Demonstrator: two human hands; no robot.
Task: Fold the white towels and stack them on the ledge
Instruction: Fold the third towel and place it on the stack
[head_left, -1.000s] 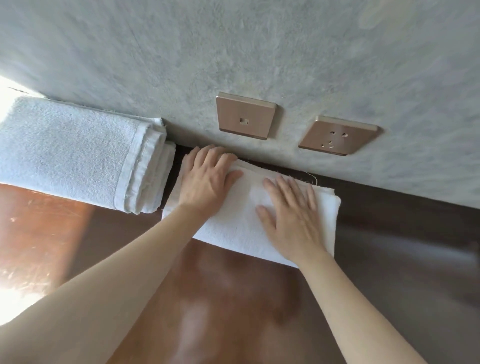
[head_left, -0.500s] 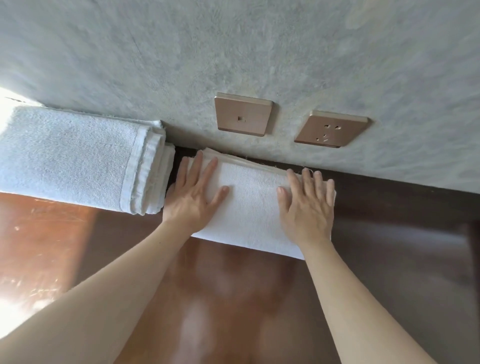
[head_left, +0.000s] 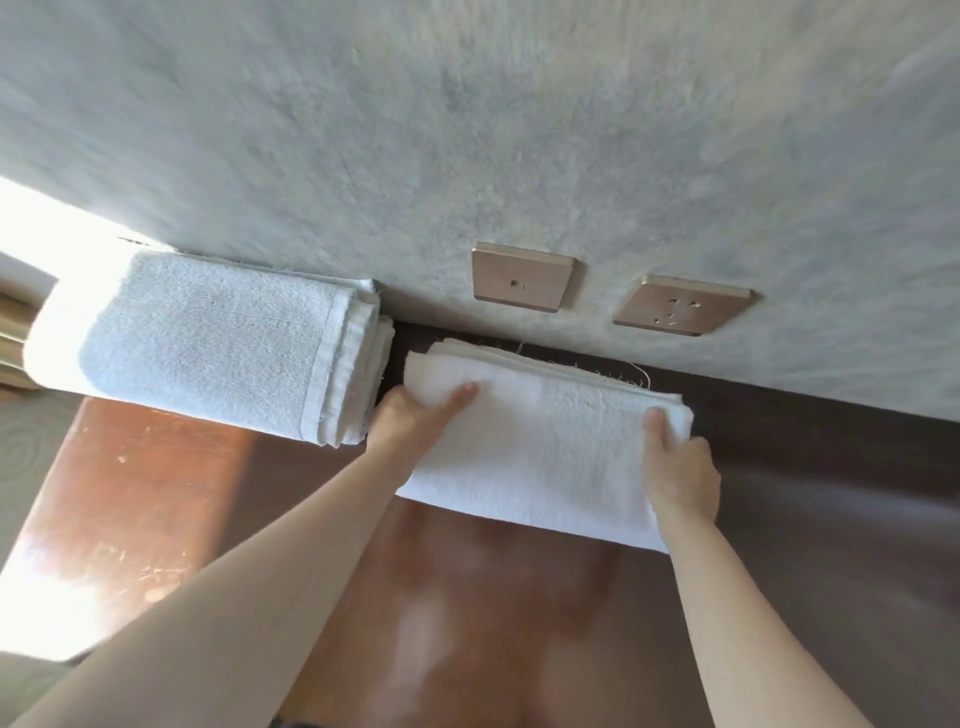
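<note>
A glossy red-brown ledge (head_left: 156, 519) runs along a mottled grey wall (head_left: 467, 130), bright glare washing its left end. Both forearms reach in from the near edge to a folded towel (head_left: 545, 447) lying on the ledge, its far edge close to the wall.

The left hand (head_left: 410, 421) grips the towel's left end, thumb on top and fingers apparently tucked beneath. The right hand (head_left: 680, 467) grips the right end the same way, thumb on top. This looks like picking the towel up to move it, probably onto the stack (head_left: 218, 348) just to its left, a thicker folded pile against the wall.

To do it well, I would lift both ends level and together so the layers do not slide apart, keep the pinch through every layer, carry it left and set it squarely on the stack with edges matched, then let go only once it rests flat.

The fingers under the towel are hidden, so how many layers they hold cannot be told. Loose threads show at the towel's far edge. The stack's left end is lost in glare, and the number of towels in it is unclear. On the wall beyond are a switch plate (head_left: 522, 278) and a socket (head_left: 680, 306).
</note>
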